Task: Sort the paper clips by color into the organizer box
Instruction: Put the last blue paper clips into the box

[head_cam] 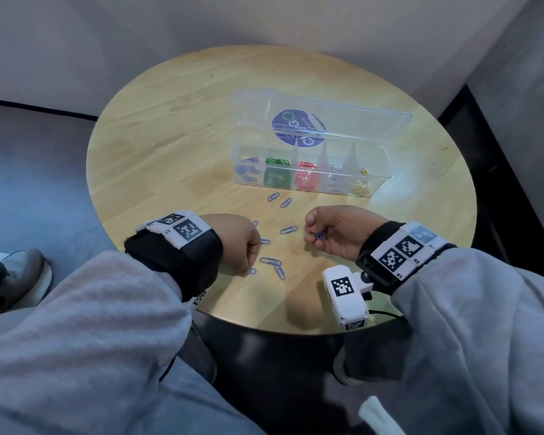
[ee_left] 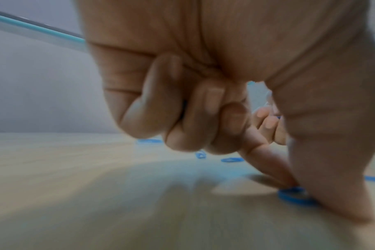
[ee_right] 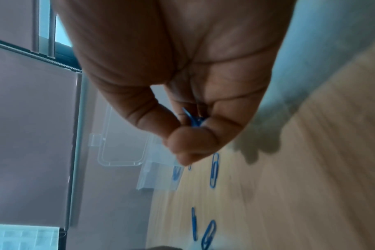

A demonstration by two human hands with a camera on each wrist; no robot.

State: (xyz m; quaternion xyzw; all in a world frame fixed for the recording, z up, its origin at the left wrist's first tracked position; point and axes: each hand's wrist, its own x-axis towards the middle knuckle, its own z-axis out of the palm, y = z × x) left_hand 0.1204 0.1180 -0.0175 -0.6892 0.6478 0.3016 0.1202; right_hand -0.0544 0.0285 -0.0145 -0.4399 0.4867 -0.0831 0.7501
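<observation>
The clear organizer box [head_cam: 378,180] stands open at the back of the round table, its compartments holding blue, green, red, silver and yellow clips from left to right. Several loose blue paper clips [head_cam: 288,229] lie between the box and my hands. My left hand [head_cam: 248,267] reaches down to the table, index finger and thumb pinching one blue clip [ee_left: 293,196] that lies flat; its other fingers are curled. My right hand [head_cam: 311,237] hovers just above the table and pinches blue clips [ee_right: 194,121] between thumb and fingers.
The wooden table [head_cam: 170,146] stands in a corner with grey walls behind and to the right. The box lid [head_cam: 358,120], with a purple sticker, leans open behind the box. A shoe [head_cam: 22,277] rests on the floor at the left.
</observation>
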